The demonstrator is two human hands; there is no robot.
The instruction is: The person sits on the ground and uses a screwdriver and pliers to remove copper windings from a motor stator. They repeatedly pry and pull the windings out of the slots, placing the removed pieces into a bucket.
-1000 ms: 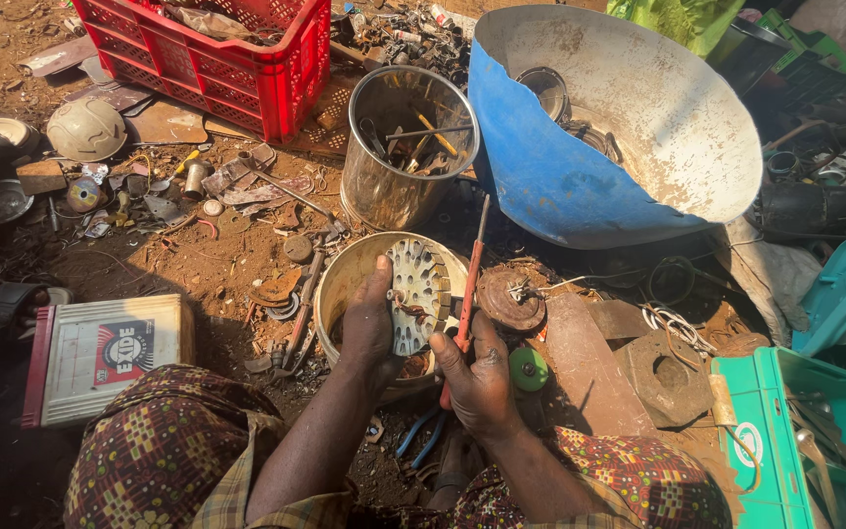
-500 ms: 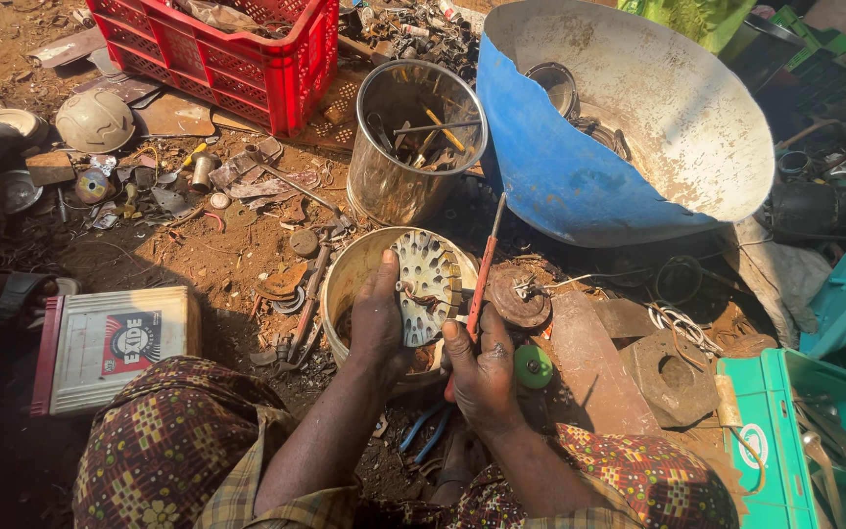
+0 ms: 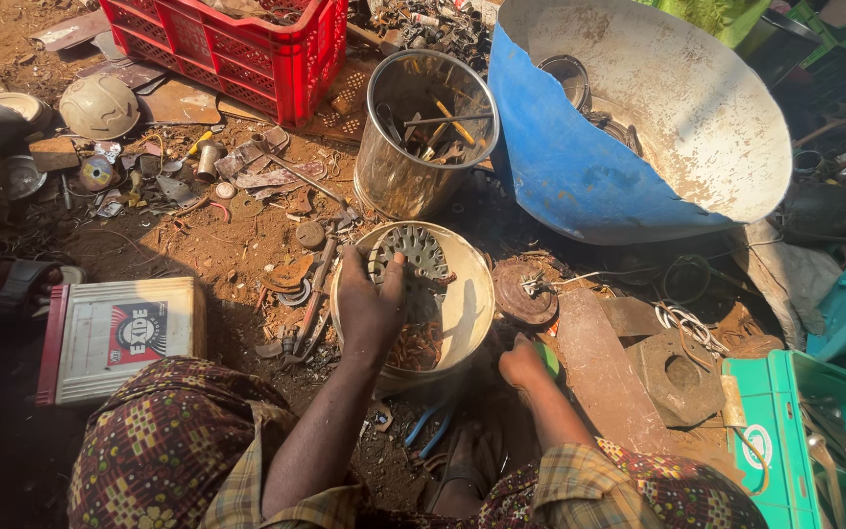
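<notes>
The left hand point(image 3: 369, 299) pinches a toothed metal disc point(image 3: 411, 257) over the cream bucket point(image 3: 472, 294) — fingers curled on its edge. The right hand point(image 3: 524, 364) rests fisted on the ground beside the bucket's rim.

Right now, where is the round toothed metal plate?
In the head view, the toothed metal plate sits near the centre, held by the left hand over the cream bucket, just below the shiny steel can.
</notes>
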